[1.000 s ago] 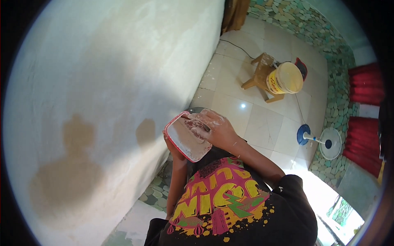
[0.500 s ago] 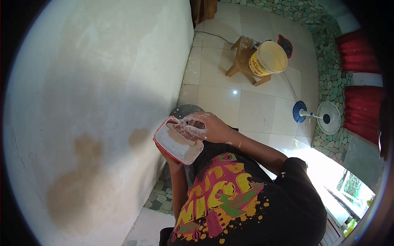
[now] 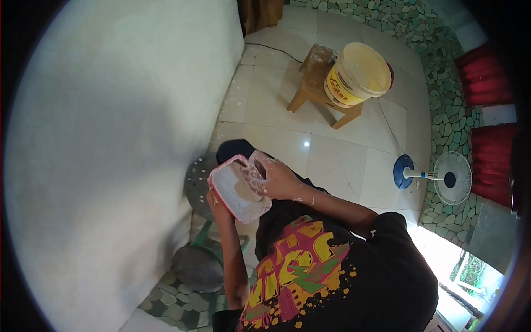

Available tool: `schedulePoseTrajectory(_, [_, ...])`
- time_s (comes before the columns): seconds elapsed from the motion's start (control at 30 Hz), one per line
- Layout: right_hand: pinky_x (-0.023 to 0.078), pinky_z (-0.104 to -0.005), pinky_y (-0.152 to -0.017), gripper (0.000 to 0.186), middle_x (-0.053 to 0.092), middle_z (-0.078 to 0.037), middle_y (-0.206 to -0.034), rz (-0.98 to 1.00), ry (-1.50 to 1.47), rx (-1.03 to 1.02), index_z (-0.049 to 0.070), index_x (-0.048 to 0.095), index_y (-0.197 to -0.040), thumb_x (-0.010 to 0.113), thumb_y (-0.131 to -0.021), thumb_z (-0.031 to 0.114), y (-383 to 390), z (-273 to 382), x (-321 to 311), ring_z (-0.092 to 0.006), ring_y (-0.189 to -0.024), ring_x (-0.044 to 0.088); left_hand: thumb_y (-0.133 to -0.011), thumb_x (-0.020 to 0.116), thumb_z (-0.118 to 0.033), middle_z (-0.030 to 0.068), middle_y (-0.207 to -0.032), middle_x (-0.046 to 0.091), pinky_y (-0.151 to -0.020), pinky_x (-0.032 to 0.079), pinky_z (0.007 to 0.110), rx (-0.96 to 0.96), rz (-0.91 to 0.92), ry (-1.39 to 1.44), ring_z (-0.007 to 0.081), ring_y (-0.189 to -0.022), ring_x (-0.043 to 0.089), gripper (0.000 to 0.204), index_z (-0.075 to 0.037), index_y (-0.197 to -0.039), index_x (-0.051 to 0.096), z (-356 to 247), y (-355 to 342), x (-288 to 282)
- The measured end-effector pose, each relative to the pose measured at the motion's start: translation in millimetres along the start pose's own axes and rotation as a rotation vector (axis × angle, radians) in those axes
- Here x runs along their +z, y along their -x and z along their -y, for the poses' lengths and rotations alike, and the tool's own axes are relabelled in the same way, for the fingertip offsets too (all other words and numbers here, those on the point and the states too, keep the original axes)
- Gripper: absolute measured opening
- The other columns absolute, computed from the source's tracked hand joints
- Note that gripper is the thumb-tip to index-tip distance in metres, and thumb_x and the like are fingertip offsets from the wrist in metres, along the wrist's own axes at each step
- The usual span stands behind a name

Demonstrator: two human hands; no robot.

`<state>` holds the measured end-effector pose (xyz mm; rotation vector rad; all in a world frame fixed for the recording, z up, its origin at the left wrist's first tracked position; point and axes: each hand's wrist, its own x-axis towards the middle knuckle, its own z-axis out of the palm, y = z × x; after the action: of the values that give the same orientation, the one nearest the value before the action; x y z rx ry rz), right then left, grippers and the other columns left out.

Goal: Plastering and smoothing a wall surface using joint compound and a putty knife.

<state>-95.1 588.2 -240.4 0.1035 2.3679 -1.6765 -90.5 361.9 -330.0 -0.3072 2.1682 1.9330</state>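
Red-rimmed plaster tray (image 3: 239,191) sits clenched from below in my left hand (image 3: 217,200); my right hand (image 3: 275,178), smeared white, grips a scraper (image 3: 258,167) at its upper edge.

The person wears a black short-sleeved T-shirt (image 3: 354,276) with a large graffiti-style print (image 3: 293,265) across the chest in yellow, magenta, green and white, with small yellow dots scattered beside the lettering. The sleeve (image 3: 387,221) on the right arm ends above the elbow, leaving the forearm bare; the left forearm is bare as well. The right hand (image 3: 276,178) is smeared and caked with pale plaster-like paste, and white flecks of the same stuff dot the right forearm. The left hand (image 3: 217,200) shows only in part, with a few pale specks on it.
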Motion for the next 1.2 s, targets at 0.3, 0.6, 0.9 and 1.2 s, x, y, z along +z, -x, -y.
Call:
schedulePoseTrajectory(0.3, [0.051, -0.0361, -0.070, 0.031, 0.065, -0.012, -0.082, -0.372, -0.293, 0.242, 0.005, 0.054, -0.103, 0.074, -0.085, 0.022, 114, -75, -127, -0.0203, -0.075, 0.066, -0.108, 0.041, -0.042, 0.0138, -0.128, 0.063, -0.104, 0.046, 0.035, -0.018, 0.234, 0.094, 0.0201, -0.121, 0.059, 0.055, 0.002, -0.137, 0.055, -28, 77, 184])
schedulePoseTrajectory(0.6, [0.049, -0.0308, -0.066, 0.026, 0.060, -0.003, -0.082, -0.699, -0.517, 0.211, 0.004, 0.055, -0.100, 0.073, -0.083, 0.012, 132, -166, -248, -0.0109, -0.073, 0.055, -0.105, 0.049, -0.038, 0.0122, -0.125, 0.061, -0.099, 0.045, 0.030, 0.053, 0.610, -0.032, 0.0176, -0.112, 0.058, 0.053, -0.003, -0.145, 0.047, -74, 43, 336])
schedulePoseTrajectory(0.9, [0.052, -0.0347, -0.066, 0.030, 0.064, -0.008, -0.080, -0.794, -0.427, 0.301, 0.002, 0.056, -0.101, 0.075, -0.084, 0.016, 105, -237, -389, -0.0128, -0.074, 0.063, -0.105, 0.049, -0.027, 0.0112, -0.117, 0.064, -0.091, 0.050, 0.029, -0.093, 0.746, 0.099, 0.0126, -0.107, 0.060, 0.044, 0.001, -0.140, 0.051, -77, -18, 492])
schedulePoseTrajectory(1.2, [0.053, -0.0418, -0.066, 0.031, 0.068, -0.015, -0.077, -0.865, -0.216, 0.486, 0.002, 0.053, -0.097, 0.072, -0.084, 0.023, 40, -257, -490, -0.0298, -0.067, 0.069, -0.101, 0.062, -0.012, 0.0116, -0.104, 0.072, -0.080, 0.057, 0.030, 0.096, 0.603, -0.071, 0.0160, -0.089, 0.069, 0.030, 0.006, -0.125, 0.063, -78, -65, 582])
